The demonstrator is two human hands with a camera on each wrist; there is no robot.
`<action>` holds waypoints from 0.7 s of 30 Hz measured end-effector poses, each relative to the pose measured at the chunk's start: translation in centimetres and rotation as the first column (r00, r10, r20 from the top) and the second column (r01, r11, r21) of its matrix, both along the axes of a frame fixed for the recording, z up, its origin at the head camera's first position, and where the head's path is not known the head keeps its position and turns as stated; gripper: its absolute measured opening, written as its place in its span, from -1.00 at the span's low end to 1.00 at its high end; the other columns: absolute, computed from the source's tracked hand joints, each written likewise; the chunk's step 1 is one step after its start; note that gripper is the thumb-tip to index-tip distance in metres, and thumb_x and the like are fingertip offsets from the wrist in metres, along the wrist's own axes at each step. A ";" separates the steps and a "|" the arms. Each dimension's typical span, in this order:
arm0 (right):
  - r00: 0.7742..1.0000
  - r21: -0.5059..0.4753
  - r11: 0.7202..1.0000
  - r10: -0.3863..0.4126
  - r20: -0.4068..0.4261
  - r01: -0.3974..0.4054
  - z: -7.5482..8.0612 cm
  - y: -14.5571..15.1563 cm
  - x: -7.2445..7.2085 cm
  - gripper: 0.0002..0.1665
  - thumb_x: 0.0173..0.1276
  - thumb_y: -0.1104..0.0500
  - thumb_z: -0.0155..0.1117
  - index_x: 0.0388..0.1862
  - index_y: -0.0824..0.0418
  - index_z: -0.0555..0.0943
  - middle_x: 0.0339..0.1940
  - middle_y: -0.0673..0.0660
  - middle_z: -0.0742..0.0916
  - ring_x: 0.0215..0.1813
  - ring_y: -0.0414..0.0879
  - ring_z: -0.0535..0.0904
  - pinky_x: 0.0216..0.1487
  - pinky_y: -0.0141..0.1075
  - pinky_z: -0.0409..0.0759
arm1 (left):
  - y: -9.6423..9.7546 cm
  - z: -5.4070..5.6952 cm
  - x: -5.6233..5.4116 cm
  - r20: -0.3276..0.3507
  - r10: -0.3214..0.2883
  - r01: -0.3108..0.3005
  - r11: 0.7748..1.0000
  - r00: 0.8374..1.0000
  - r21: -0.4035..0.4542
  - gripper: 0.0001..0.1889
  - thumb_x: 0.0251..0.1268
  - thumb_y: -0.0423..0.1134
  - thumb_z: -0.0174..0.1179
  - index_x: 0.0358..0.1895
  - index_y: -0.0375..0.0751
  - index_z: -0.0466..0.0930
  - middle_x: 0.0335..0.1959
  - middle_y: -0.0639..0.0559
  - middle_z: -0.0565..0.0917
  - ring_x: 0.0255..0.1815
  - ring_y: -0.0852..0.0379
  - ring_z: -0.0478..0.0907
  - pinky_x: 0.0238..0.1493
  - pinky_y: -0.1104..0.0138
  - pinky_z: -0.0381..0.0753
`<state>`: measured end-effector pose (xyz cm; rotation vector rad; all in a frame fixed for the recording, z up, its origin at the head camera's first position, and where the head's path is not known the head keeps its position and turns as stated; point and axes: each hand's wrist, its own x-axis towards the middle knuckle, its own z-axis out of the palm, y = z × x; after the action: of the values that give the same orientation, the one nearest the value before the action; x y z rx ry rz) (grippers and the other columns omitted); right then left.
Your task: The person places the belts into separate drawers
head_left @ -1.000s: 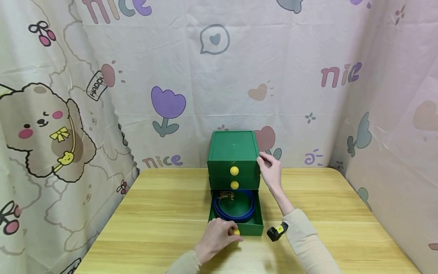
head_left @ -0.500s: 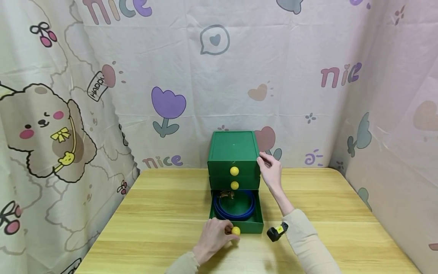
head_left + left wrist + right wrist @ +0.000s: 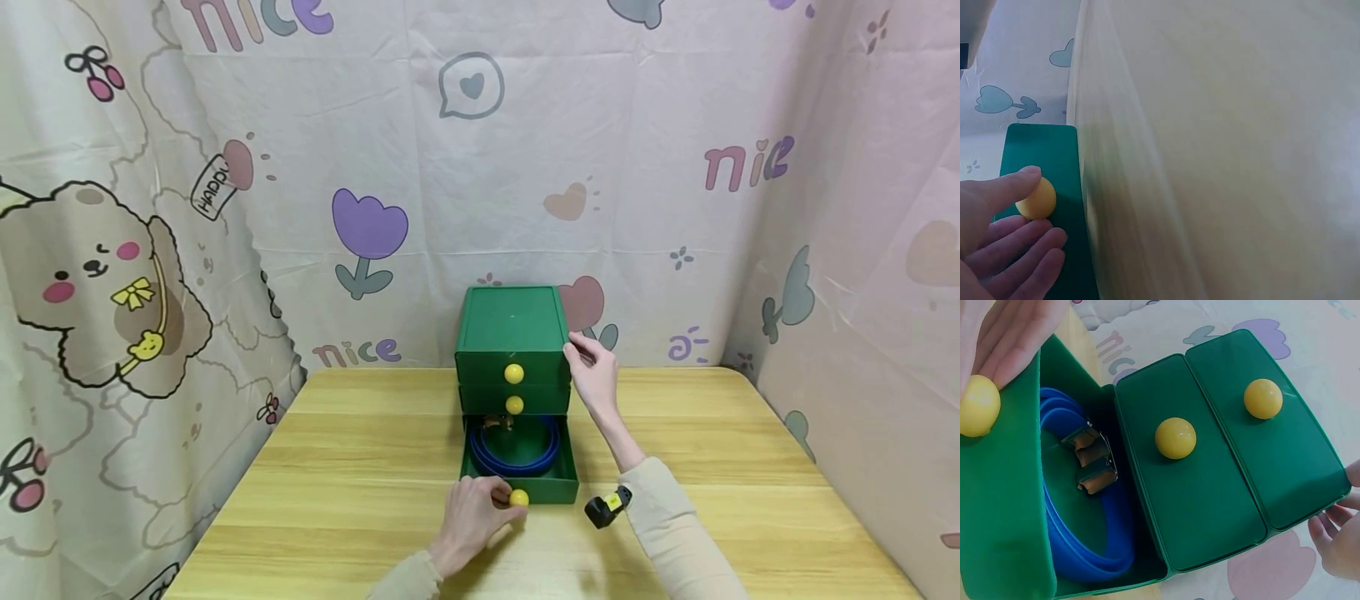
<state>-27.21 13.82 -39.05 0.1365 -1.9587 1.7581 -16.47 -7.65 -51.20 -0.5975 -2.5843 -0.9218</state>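
Observation:
A small green drawer cabinet (image 3: pixel 513 321) stands on the table with its bottom drawer (image 3: pixel 551 490) pulled out. My left hand (image 3: pixel 474 515) has its thumb and index finger around that drawer's yellow knob (image 3: pixel 1039 200), the other fingers below it. Coiled inside the drawer lies a blue belt (image 3: pixel 1119 525) with a brown and metal buckle (image 3: pixel 1094 459). At the cabinet's upper right front corner, my right hand (image 3: pixel 595 375) holds the edge between thumb and fingers. The two upper drawers are pushed in, each with a yellow knob, one in the middle (image 3: pixel 1175 438) and one on top (image 3: pixel 1263 399).
A black wrist camera (image 3: pixel 608 507) sits by the right sleeve. Behind the wooden table (image 3: pixel 360 467) hangs a printed curtain (image 3: pixel 480 167), which also runs along both sides. The cabinet stands near the table's back edge.
The bottom drawer has slid a little way into the cabinet, the belt moving back with it. My left hand's fingertips have shifted slightly on the knob. The right hand has stayed at the corner.

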 end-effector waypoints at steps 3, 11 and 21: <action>1.000 0.001 1.000 -0.001 -0.002 0.001 0.0 0.0 0.0 -0.61 0.45 0.33 0.21 0.21 0.44 0.62 0.22 0.43 0.67 0.22 0.27 0.64 -0.03 -0.76 0.51 | 0.1 0.1 0.0 0.058 0.009 -0.011 0.999 0.998 0.032 -0.74 -0.07 -0.03 0.59 -0.42 -0.10 0.79 -0.51 0.12 0.80 -0.50 0.36 0.65 -0.45 0.56 0.50; 1.000 0.001 1.000 0.004 0.008 -0.004 -0.2 0.1 -0.1 -0.61 0.47 0.31 0.19 0.22 0.44 0.61 0.22 0.43 0.67 0.23 0.28 0.63 -0.01 -0.77 0.50 | 0.2 -0.1 -0.1 0.154 0.024 -0.042 0.992 0.988 0.118 -0.72 -0.08 -0.02 0.59 -0.40 -0.12 0.79 -0.49 0.09 0.81 -0.48 0.34 0.67 -0.42 0.52 0.53; 1.000 -0.002 1.000 0.001 0.002 -0.001 -0.1 0.0 -0.1 -0.61 0.46 0.33 0.21 0.21 0.44 0.61 0.22 0.42 0.67 0.22 0.28 0.64 -0.02 -0.75 0.52 | 0.4 -0.5 -0.6 0.206 0.032 -0.073 0.979 0.978 0.192 -0.74 -0.09 -0.06 0.60 -0.40 -0.11 0.79 -0.47 0.08 0.81 -0.46 0.35 0.67 -0.42 0.51 0.54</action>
<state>-27.30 13.87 -39.17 0.1346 -1.9587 1.7618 -17.06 -7.25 -51.74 -0.3958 -2.6230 -1.2630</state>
